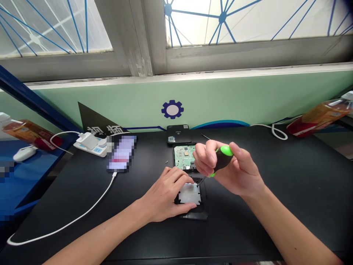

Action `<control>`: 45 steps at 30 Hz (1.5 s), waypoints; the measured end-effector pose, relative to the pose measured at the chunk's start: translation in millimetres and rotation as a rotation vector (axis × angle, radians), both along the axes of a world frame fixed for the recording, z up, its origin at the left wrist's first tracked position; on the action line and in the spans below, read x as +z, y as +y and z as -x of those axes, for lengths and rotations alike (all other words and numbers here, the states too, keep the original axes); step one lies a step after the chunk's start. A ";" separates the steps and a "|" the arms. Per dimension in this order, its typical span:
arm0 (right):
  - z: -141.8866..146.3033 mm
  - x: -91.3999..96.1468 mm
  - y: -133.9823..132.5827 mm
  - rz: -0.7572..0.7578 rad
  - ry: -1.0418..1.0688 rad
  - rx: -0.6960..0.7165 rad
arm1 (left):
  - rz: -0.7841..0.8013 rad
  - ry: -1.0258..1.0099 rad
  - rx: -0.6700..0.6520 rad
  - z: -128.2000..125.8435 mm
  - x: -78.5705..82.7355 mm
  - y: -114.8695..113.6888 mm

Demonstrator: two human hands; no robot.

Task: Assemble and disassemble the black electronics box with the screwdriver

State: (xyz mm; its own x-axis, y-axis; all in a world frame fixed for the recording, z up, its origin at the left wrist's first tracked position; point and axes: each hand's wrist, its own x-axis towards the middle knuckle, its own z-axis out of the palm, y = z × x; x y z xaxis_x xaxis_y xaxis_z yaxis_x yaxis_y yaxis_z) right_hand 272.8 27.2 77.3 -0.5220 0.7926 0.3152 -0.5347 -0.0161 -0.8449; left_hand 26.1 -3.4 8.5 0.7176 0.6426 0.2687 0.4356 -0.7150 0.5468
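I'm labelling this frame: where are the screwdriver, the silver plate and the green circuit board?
screwdriver (pixel 224 157): head view, on its green-and-black handle.
silver plate (pixel 189 194): head view, middle of its flat face.
green circuit board (pixel 183 154): head view, its bare upper part.

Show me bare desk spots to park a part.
Free: black table right of the right hand, up to the bottle; also the strip between the white cable and the left hand. Crowded: centre, where black case, circuit board, black box and screwdriver cluster.
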 end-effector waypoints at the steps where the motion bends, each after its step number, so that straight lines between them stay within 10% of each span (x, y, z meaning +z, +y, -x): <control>1: 0.4 0.7 -0.5 0.003 0.010 0.006 | -0.002 0.000 0.001 0.0 0.1 0.0; 45: 0.3 2.0 -2.1 0.035 -0.048 0.014 | 0.002 0.005 0.002 0.1 1.8 -0.3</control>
State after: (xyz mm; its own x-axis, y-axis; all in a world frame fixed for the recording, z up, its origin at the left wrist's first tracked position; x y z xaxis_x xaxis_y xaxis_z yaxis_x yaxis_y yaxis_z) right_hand 272.5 25.1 79.2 -0.5469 0.7952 0.2619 -0.4929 -0.0529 -0.8685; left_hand 26.1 -3.8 10.4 0.7180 0.6442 0.2637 0.4397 -0.7134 0.5456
